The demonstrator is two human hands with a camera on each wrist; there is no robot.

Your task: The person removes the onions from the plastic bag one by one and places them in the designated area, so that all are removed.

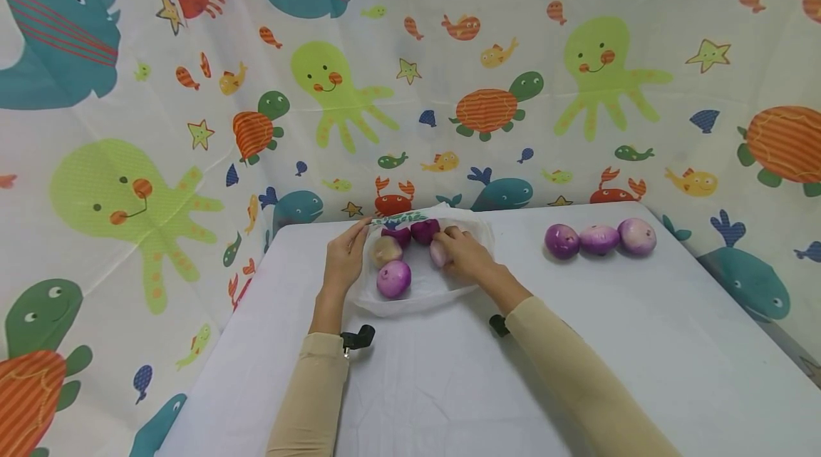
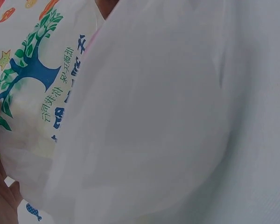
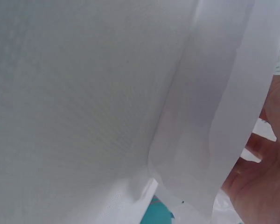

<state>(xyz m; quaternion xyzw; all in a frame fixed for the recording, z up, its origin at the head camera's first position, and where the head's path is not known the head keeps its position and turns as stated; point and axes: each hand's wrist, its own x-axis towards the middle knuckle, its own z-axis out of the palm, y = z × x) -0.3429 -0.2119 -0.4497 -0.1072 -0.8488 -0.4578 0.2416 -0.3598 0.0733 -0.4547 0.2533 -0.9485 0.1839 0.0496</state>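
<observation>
A white plastic bag (image 1: 423,304) with a green and blue tree print lies on the table, its mouth spread toward me. At its left rim, my left hand (image 1: 344,257) pinches the plastic between thumb and fingers. My right hand (image 1: 466,254) reaches inside the bag and grips a pale purple onion (image 1: 439,254), partly covered by the fingers. Also in the bag are a purple onion (image 1: 394,279), a yellowish onion (image 1: 387,251) and dark red onions (image 1: 425,231) at the back. Both wrist views show mostly the bag's outer wall (image 2: 144,116), which hides the onions.
Three purple onions (image 1: 599,239) stand in a row on the right side of the white table (image 1: 641,329). Behind and to the left hangs a curtain (image 1: 417,100) printed with sea animals. Small black cameras (image 1: 358,338) sit at the wrists.
</observation>
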